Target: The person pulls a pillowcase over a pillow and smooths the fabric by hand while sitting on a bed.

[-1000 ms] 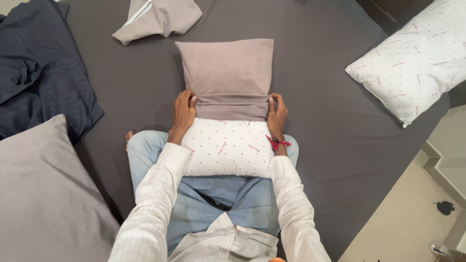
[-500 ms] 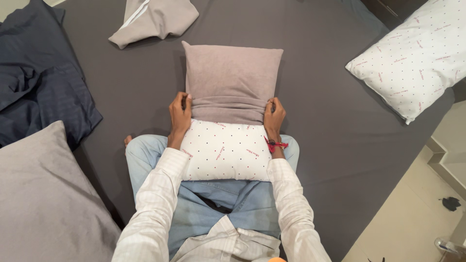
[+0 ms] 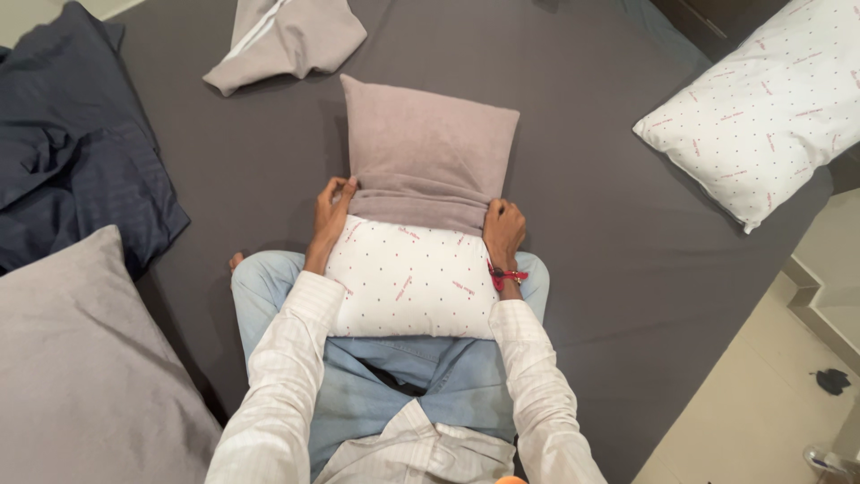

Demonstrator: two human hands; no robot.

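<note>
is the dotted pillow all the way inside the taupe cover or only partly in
Only partly in. The taupe cover sheathes the far half; the dotted pillow shows bare on the lap, the cover's edge bunched between both hands.

bed: dark grey sheet [image 3: 609, 233] covers it, wide and smooth | bedding: navy duvet [image 3: 72, 152] bunched upper left, grey pillow [image 3: 81, 376] lower left, white dotted pillow [image 3: 761, 108] upper right | floor: pale tiles [image 3: 752, 421] lower right | light: even, soft

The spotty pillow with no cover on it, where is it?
In the head view, the bare spotted pillow lies at the upper right on the dark grey bed sheet, near the bed's edge.
</note>
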